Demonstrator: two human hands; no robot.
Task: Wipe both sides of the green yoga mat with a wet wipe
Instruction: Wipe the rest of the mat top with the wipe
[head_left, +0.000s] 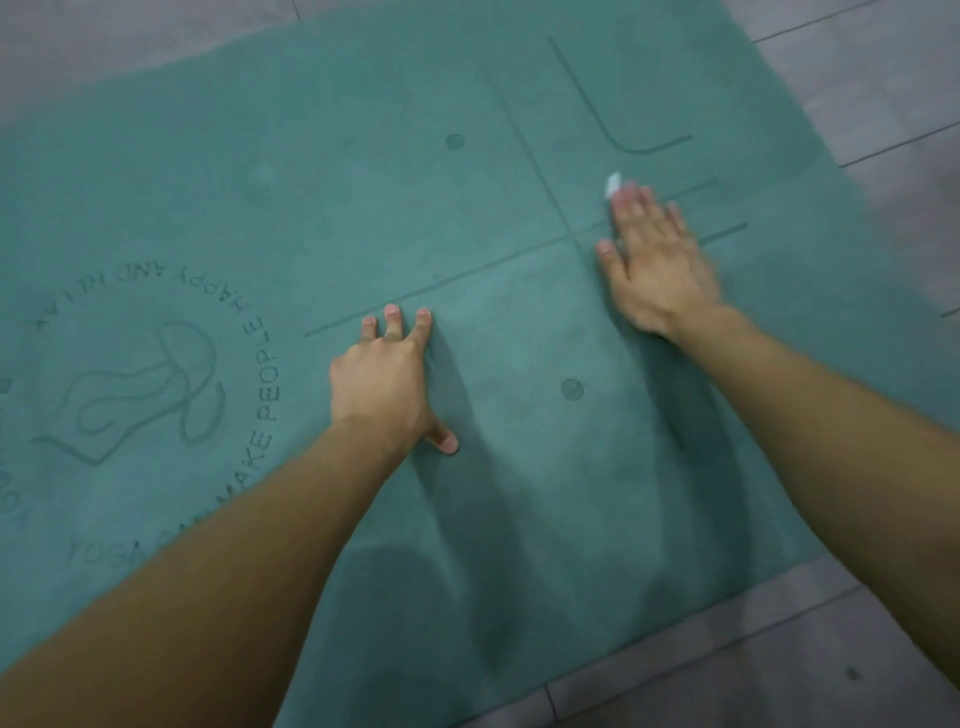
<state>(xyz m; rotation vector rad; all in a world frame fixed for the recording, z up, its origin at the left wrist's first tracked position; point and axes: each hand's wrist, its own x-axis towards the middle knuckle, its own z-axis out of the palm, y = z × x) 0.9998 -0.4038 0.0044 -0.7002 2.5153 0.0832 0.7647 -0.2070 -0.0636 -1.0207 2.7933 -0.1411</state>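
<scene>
Both forearms (223, 582) reach in from 6 o'clock over the green yoga mat (363, 182), which lies unrolled flat on a grey tiled floor (779, 670), printed side up. Near centre the left hand (384, 384) rests on the mat with spread fingers (393, 316) and thumb planted, holding nothing. It likely braces the person and pins the mat against sliding.

Toward 2 o'clock the right hand (657, 265), motion-blurred, lies flat with fingers extended, pressing the white wet wipe (613, 184) onto the mat. Only a corner of the wipe shows past the fingertips. A flat palm probably spreads the pressure for a broad stroke.

At 8 o'clock a ring of embossed letters (267, 384) round a line-drawn figure (150, 384) reads "YOGA … MAKE PEOPLE HAPPY AND", then a blurred word, seemingly RELAX. The left arm hides part of the ring. Thin alignment lines (467, 275) and dots (572, 389) mark the middle.
</scene>
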